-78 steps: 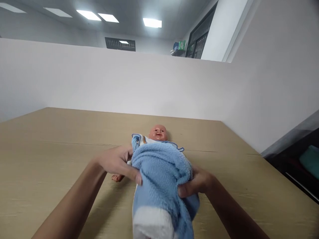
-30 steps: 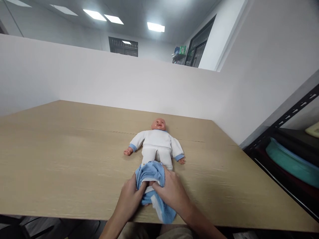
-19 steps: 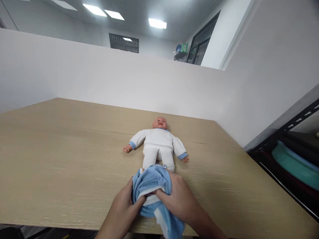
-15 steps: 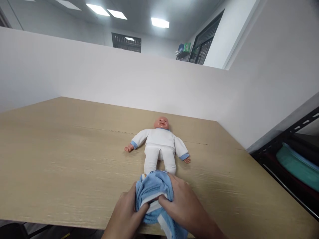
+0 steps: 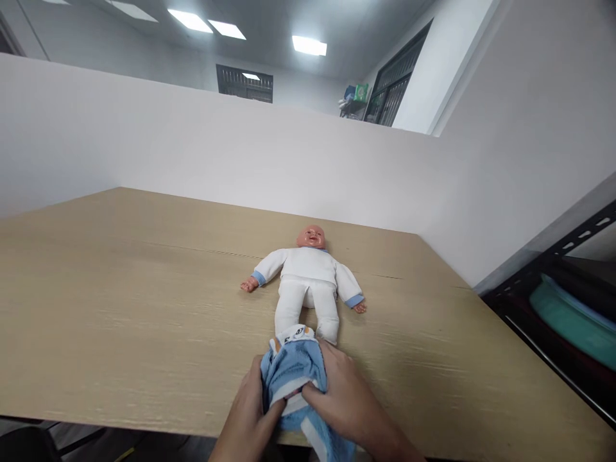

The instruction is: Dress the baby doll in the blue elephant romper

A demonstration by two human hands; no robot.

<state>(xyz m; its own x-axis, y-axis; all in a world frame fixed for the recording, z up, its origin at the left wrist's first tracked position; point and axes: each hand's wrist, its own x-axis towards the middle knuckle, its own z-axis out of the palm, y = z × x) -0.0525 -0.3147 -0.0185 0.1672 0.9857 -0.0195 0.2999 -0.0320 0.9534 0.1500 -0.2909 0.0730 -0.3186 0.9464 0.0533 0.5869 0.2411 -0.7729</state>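
1. Blue cloth (image 5: pixel 296 360) is bunched at the near edge of the desk (image 5: pixel 163 314), between the person's two hands and just at the lower ends of the doll's legs.
2. At its far end the cloth shows a white part with dark and orange printed marks; nearer the person, a white band runs across it, and one blue-and-white length hangs towards the desk's edge.
3. The left hand (image 5: pixel 251 405) grips the cloth from the left side, its fingers clamped on the fabric and the thumb lying over the white band.
4. The right hand (image 5: pixel 350 399) grips it from the other side, fingers likewise clamped, its thumb tucked at the gathered opening near the left thumb.
5. The doll (image 5: pixel 308 266) lies face up on the desk, head towards the wall (image 5: pixel 192 141), arms spread and legs towards the person. It wears a white suit with blue cuffs and collar.
6. The cloth hides the feet; whether they are inside it, I cannot tell.
7. To the right, well apart from the hands, a black rack (image 5: pixel 534 263) holds a teal item (image 5: pixel 568 314).
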